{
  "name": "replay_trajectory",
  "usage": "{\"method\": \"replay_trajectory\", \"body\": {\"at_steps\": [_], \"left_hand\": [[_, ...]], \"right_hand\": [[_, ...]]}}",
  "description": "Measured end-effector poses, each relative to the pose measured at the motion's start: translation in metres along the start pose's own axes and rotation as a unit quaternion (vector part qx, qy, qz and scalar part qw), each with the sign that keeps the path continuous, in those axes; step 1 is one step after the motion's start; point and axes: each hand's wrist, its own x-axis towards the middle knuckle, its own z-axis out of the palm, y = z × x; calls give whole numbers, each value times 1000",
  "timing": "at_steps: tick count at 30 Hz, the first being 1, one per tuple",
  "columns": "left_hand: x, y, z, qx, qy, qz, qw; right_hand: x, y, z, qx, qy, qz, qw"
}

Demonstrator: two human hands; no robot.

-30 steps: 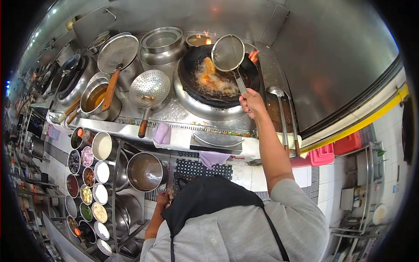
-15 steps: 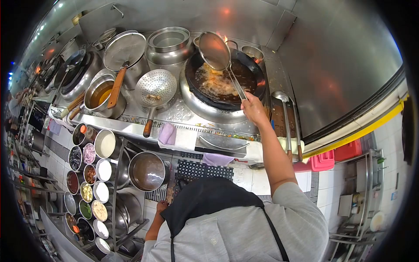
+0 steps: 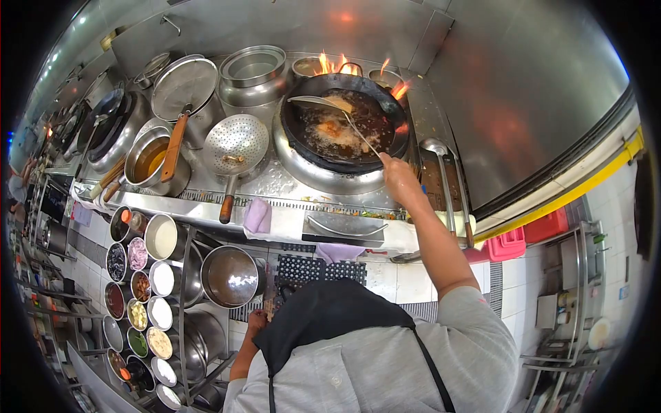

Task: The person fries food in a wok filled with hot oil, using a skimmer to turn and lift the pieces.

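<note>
My right hand (image 3: 399, 180) is closed round the handle of a mesh strainer (image 3: 352, 122), whose head is seen nearly edge-on over the left part of the black wok (image 3: 303, 141). Orange-brown food (image 3: 332, 129) bubbles in dark oil in the wok, and a piece shows just behind the strainer's head. Flames (image 3: 336, 65) rise at the wok's back rim. My left hand (image 3: 257, 320) is low beside my apron, near a large pot of liquid (image 3: 233, 277); its fingers look curled, but what they hold, if anything, is too small to name.
Left of the wok lie a perforated ladle (image 3: 236, 144), a round sieve (image 3: 184, 89) and a pot of brown liquid (image 3: 151, 160). Two long-handled ladles (image 3: 444, 182) lie at the right. Several ingredient tins (image 3: 162, 279) stand at lower left. A purple cloth (image 3: 257, 216) hangs on the counter edge.
The strainer has turned from face-on to nearly edge-on and come down lower over the wok. The flames at the back have grown. My left hand stays low.
</note>
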Motion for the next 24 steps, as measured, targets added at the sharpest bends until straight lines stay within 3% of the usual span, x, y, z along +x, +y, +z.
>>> {"method": "replay_trajectory", "body": {"at_steps": [6, 9, 10, 13, 17, 19, 24], "left_hand": [[-1, -12, -6, -42, -40, -6, 998], [-9, -13, -6, -7, -12, 3, 1000], [-13, -12, -6, 18, 1, 6, 1000], [38, -94, 2, 89, 9, 0, 996], [-3, -29, -7, 60, -16, 20, 998], [-11, -1, -5, 15, -26, -28, 999], [-5, 26, 4, 36, -33, -44, 998]], "right_hand": [[-20, 36, 2, -2, -24, 44, 999], [-35, 55, -7, 28, 56, -42, 997], [-42, 54, -19, 54, 47, -14, 997], [-55, 63, -40, 180, 10, 105, 978], [-68, 81, -56, 278, 20, 154, 948], [-71, 81, -58, 269, 43, 175, 946], [-70, 91, -41, 332, 65, 217, 916]]}}
